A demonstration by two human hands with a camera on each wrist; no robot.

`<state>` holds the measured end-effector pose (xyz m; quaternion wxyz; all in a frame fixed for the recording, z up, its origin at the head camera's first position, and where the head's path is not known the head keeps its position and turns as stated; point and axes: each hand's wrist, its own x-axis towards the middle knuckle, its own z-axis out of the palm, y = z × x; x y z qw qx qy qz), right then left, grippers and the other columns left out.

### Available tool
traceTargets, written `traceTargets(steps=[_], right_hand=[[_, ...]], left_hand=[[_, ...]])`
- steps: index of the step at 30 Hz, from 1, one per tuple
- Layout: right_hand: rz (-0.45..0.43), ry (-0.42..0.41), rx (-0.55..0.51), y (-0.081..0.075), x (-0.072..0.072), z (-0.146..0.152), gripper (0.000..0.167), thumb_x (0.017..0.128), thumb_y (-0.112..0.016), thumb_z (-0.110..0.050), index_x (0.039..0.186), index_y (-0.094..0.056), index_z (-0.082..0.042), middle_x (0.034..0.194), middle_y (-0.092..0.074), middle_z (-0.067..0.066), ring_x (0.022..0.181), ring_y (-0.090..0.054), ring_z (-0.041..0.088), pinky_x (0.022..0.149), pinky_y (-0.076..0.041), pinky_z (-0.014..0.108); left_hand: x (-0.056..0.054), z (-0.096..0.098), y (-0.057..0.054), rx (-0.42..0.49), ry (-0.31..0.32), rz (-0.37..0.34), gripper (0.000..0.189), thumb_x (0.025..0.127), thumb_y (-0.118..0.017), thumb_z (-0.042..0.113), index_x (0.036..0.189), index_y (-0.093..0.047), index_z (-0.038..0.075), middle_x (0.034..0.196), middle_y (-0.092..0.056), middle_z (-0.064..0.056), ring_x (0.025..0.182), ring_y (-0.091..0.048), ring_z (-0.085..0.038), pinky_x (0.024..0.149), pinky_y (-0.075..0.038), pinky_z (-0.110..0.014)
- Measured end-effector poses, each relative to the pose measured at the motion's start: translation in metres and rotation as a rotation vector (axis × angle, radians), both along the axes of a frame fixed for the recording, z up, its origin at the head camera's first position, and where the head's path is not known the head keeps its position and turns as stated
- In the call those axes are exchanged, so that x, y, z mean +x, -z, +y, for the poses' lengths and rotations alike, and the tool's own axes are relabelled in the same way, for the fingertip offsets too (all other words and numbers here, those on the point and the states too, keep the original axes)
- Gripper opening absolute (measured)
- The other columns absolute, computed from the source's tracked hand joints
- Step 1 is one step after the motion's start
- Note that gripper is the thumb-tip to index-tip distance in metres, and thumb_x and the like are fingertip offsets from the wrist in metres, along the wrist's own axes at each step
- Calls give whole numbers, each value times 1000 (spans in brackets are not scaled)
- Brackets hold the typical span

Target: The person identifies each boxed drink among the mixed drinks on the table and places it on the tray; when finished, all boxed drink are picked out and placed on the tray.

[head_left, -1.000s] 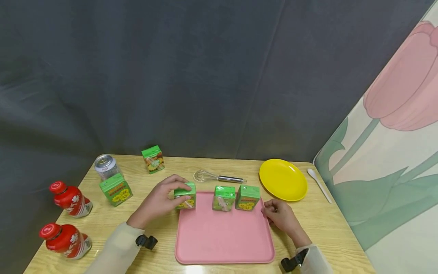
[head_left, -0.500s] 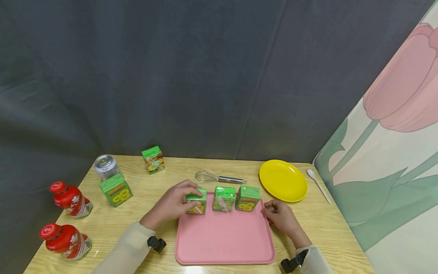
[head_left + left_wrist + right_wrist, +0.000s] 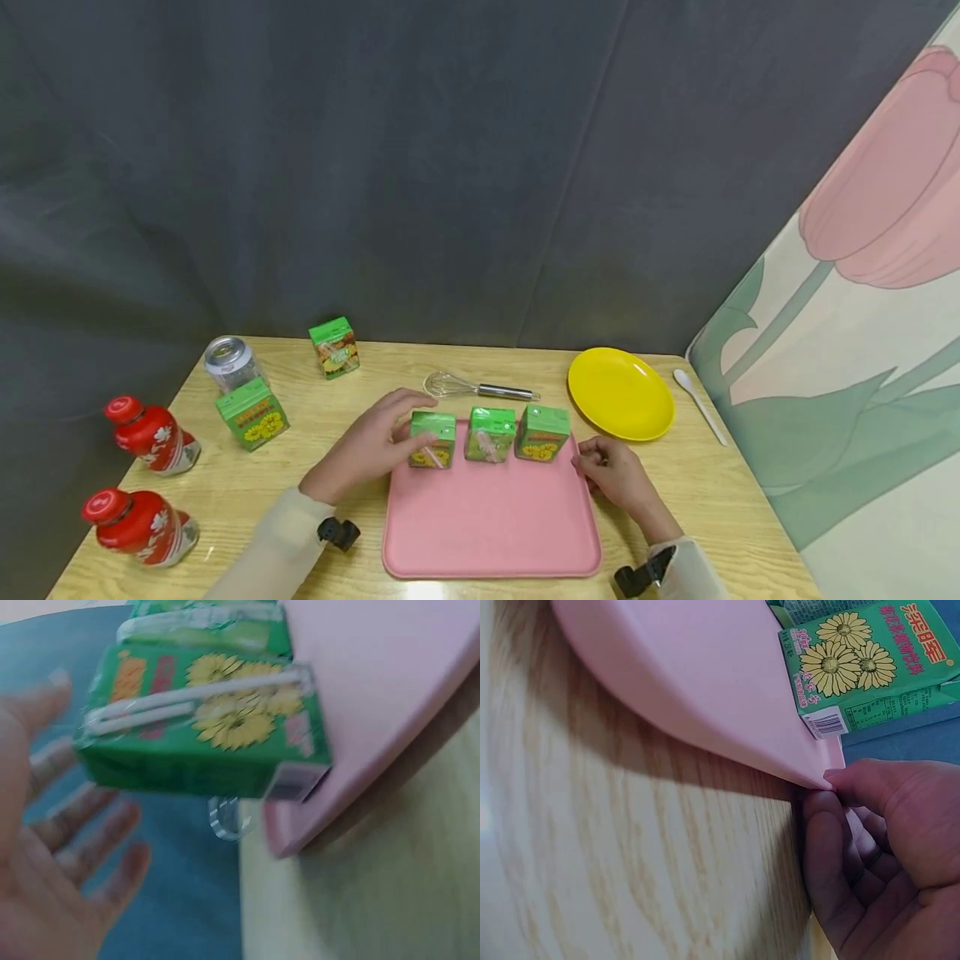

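Three green drink cartons stand in a row along the far edge of a pink tray [image 3: 491, 525]. At the row's left end, my left hand [image 3: 367, 446] is beside the flower-printed carton [image 3: 432, 451], thumb and fingers spread. The left wrist view has a gap between those fingers and the same carton [image 3: 217, 724], which carries a straw on its front. To its right are the middle carton [image 3: 491, 436] and the right carton [image 3: 542, 433]. My right hand [image 3: 615, 473] pinches the tray's right rim near the far corner, thumb above and curled fingers below, as the right wrist view shows.
Behind the tray lies a whisk [image 3: 480, 388], with a yellow plate [image 3: 621, 394] and a white spoon [image 3: 700, 406] to the right. On the left are a can [image 3: 232, 363], two more cartons [image 3: 253, 414] and two red-labelled bottles [image 3: 156, 437]. A dark curtain hangs behind the table.
The left hand moved right with its carton, set it at the left end of the row on the tray, and loosened its fingers from it. My right hand stayed on the rim.
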<state>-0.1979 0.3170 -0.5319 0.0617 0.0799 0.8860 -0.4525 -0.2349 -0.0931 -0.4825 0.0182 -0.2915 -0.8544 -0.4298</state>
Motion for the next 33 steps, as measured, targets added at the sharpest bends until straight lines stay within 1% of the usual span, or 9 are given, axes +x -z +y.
traceTargets(steps=[2,7,9,12,17,22,27,30,33], right_hand=[[2,-6,1,0,0,0,21,97,-70,-8,115,-66,1,83,-64,6,69,-60,21,60,-54,31],[4,-10,3,0,0,-2,20,97,-70,-8,115,-66,1,83,-63,6,69,-60,21,60,-55,31],[-1,-10,1,1,0,-2,21,97,-70,-9,115,-66,1,83,-63,6,69,-60,21,60,-55,32],[-8,-9,-9,0,0,-2,21,97,-70,-9,116,-66,1,83,-63,7,69,-60,21,60,-55,32],[-5,-8,1,-1,-1,-1,20,97,-69,-8,115,-65,1,84,-63,7,69,-60,21,60,-54,31],[-3,-16,5,-2,-1,-1,21,97,-69,-8,115,-65,2,84,-63,7,69,-60,21,59,-54,31],[-11,-7,15,-3,0,-2,21,97,-70,-8,115,-65,1,85,-63,7,70,-60,21,61,-55,31],[-20,-3,20,-4,0,-3,20,97,-70,-8,115,-65,0,85,-63,7,70,-59,21,61,-54,31],[-18,-14,24,-5,-1,-3,20,98,-69,-9,115,-65,1,85,-63,7,70,-59,21,60,-54,31]], left_hand=[[0,-9,-6,-46,-85,98,42,98,-68,45,136,-61,29,135,-54,11,128,-50,-16,100,-47,-48],[-5,-45,-21,-178,-366,305,39,97,-72,33,127,-68,9,128,-60,-14,117,-53,-36,95,-42,-57],[-4,-65,-24,-228,-459,307,40,96,-72,31,127,-67,6,129,-58,-20,117,-50,-43,94,-38,-62],[1,-90,-23,-276,-541,294,41,95,-72,28,128,-66,4,133,-52,-26,117,-45,-49,93,-34,-66],[8,-119,-16,-316,-618,266,43,94,-74,27,128,-64,3,134,-48,-31,118,-39,-54,94,-28,-71],[9,-131,-8,-293,-670,201,42,93,-72,16,129,-59,-1,137,-39,-38,121,-32,-60,97,-19,-75],[6,-131,-4,-265,-666,221,34,92,-68,0,126,-63,2,130,-45,-35,113,-37,-59,83,-28,-73],[6,-127,-4,-243,-641,263,30,93,-69,-2,122,-66,3,120,-51,-31,107,-42,-55,73,-31,-69],[9,-119,-4,-217,-593,256,29,94,-69,1,123,-66,3,119,-53,-29,104,-44,-52,71,-32,-65]])
